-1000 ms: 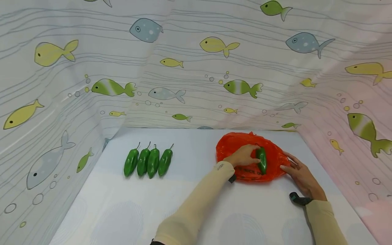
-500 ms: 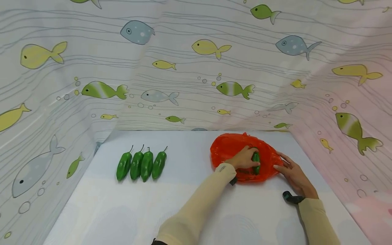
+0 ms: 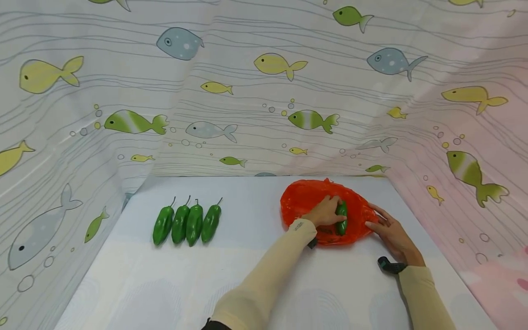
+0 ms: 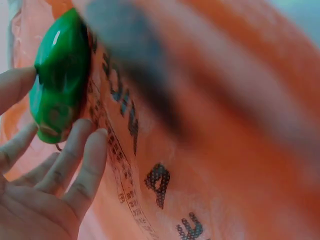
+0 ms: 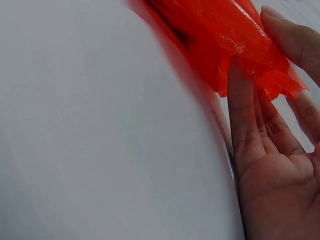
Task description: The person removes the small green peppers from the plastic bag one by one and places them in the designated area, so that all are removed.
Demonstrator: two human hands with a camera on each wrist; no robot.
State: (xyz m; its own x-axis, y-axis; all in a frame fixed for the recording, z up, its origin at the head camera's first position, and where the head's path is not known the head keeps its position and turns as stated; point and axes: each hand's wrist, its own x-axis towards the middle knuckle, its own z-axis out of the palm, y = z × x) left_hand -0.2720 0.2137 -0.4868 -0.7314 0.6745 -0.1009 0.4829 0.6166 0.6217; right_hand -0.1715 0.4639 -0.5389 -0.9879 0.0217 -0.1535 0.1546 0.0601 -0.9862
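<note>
A red plastic bag (image 3: 299, 195) lies spread on the table at the right, with dark print on it. My left hand (image 3: 323, 211) reaches over the bag and holds a glossy green chili pepper (image 3: 342, 211). In the left wrist view, the thumb presses the chili pepper's side (image 4: 62, 65) and the fingers lie around its stem end. My right hand (image 3: 392, 236) holds the bag's right edge; the right wrist view shows the thumb on one side of the plastic (image 5: 235, 35) and fingers on the other.
Several green chili peppers (image 3: 195, 224) lie in a row on the left of the white table (image 3: 247, 197), stems pointing away. Fish-printed cloth (image 3: 247, 105) rises at the back and both sides.
The head view has shifted, moving the scene left. My left fingers have come further over the chili pepper, which has turned slightly. My right hand stays at the bag's edge.
</note>
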